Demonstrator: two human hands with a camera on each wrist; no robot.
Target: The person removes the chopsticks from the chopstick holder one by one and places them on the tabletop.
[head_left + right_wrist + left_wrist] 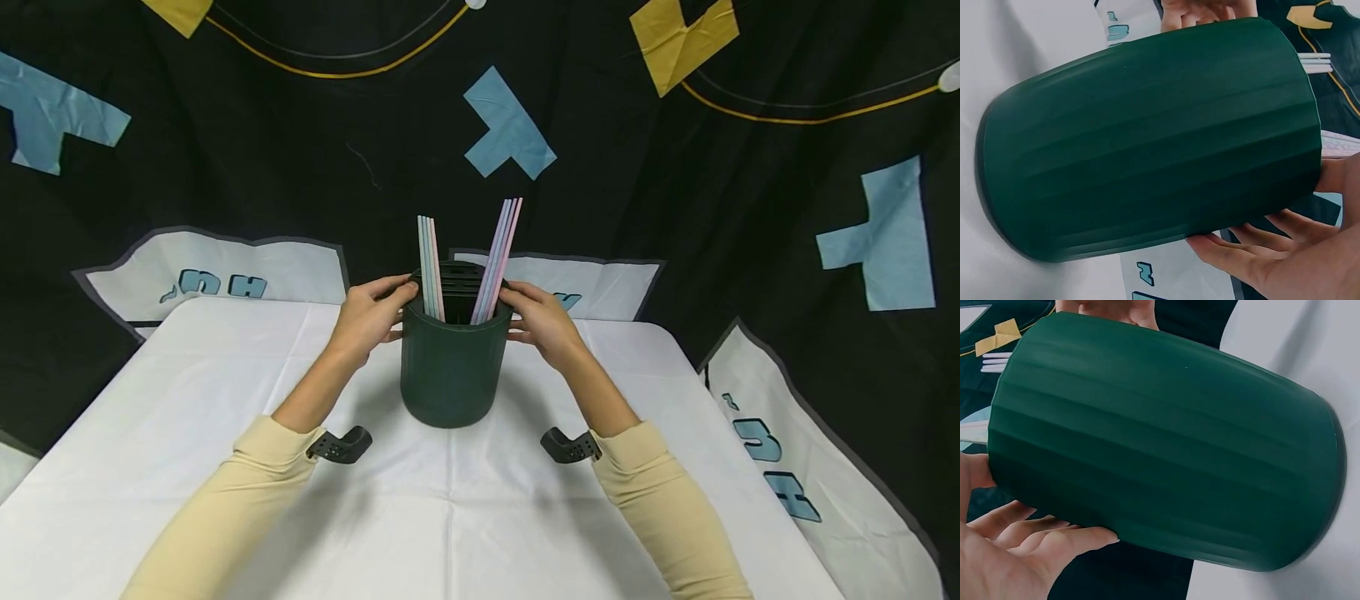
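Observation:
A dark green ribbed bin stands on the white-covered table in the head view and fills most of both wrist views. Two bundles of thin pastel straws rise from its top: a shorter left bundle and a taller, tilted right bundle. Behind them at the mouth is a black slotted piece. My left hand holds the bin's upper left side, thumb at the rim and fingers along the wall. The right hand grips the opposite side the same way. The straws' lower ends are hidden inside.
The table has a white cloth with crease lines and rounded far corners. Behind it hangs a black backdrop with blue and yellow shapes and white lettered panels. A black wrist device sits at the left cuff, another at the right.

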